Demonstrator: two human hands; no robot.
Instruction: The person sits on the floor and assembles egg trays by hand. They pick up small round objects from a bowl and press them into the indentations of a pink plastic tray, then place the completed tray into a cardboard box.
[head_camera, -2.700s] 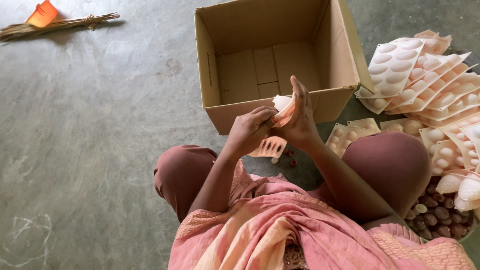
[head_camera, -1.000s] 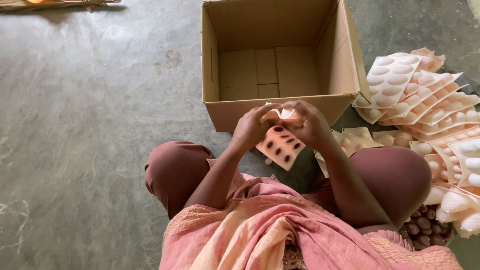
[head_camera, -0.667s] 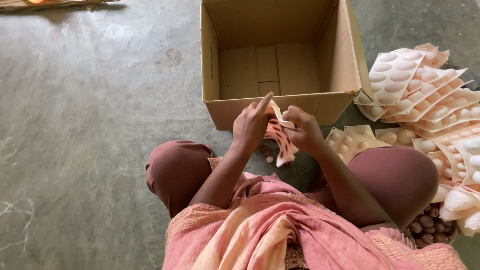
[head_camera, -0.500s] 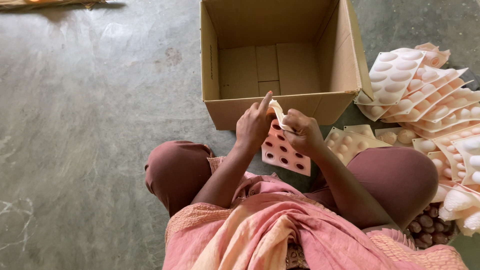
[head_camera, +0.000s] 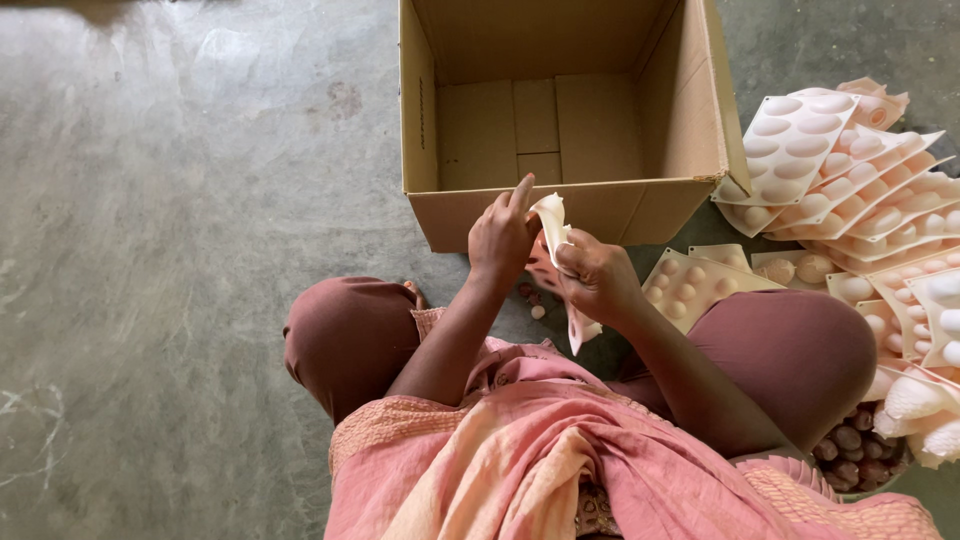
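Note:
I sit cross-legged on a concrete floor. Both hands grip one pale peach flexible mould tray (head_camera: 552, 222) in front of my knees, just before the near wall of an open cardboard box (head_camera: 430, 130). My left hand (head_camera: 502, 238) pinches the tray's upper left part with the forefinger raised. My right hand (head_camera: 598, 280) clasps the tray's right side and bends it; the lower edge pokes out under that hand. A few small brown pieces (head_camera: 530, 300) lie on the floor under the tray.
A heap of matching peach mould trays (head_camera: 850, 170) lies at the right, one tray (head_camera: 700, 280) against my right knee. A bowl of brown round pieces (head_camera: 850, 450) sits beside my right thigh. Bare concrete floor (head_camera: 180, 200) stretches to the left.
The tray, earlier held flat with its holes showing, is now folded and twisted upright between both hands. Small brown pieces have dropped to the floor beneath it.

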